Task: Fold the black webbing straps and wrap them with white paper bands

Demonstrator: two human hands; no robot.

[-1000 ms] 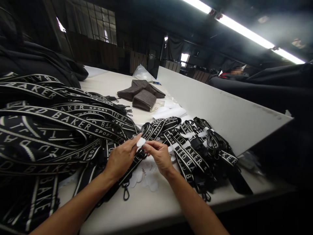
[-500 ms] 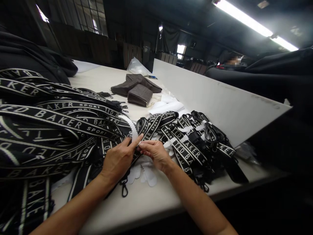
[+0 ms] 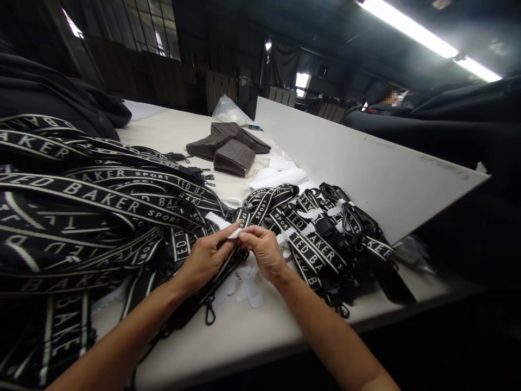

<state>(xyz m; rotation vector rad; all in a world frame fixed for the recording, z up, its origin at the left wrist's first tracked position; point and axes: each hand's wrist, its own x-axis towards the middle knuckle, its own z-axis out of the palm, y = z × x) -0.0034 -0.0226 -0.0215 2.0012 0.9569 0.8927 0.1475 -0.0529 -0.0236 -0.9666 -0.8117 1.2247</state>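
Note:
A white strip with a toothed edge [image 3: 217,220] lies against a folded black-and-white lettered bag strap [image 3: 260,209]. My left hand [image 3: 207,256] pinches the strip between thumb and forefinger, near the strap. Just to the right, my right hand [image 3: 264,251] is closed, its fingertips at the strip's end; part of the strap is hidden beneath both hands. A black metal snap hook [image 3: 209,314] hangs below my left hand. Loose white toothed strips [image 3: 253,292] lie on the table under my right hand.
A large heap of loose straps [image 3: 101,195] covers the left side. Bundled straps with white bands [image 3: 313,244] lie at right. Behind are dark brown bags [image 3: 234,157], a plastic bag [image 3: 230,111] and a white upright board [image 3: 358,163]. Another person [image 3: 393,99] is far back right.
The white strip's raised loop has come down flatter beside the strap. Both hands stay close together, and the left thumb now presses the strip near the right fingertips.

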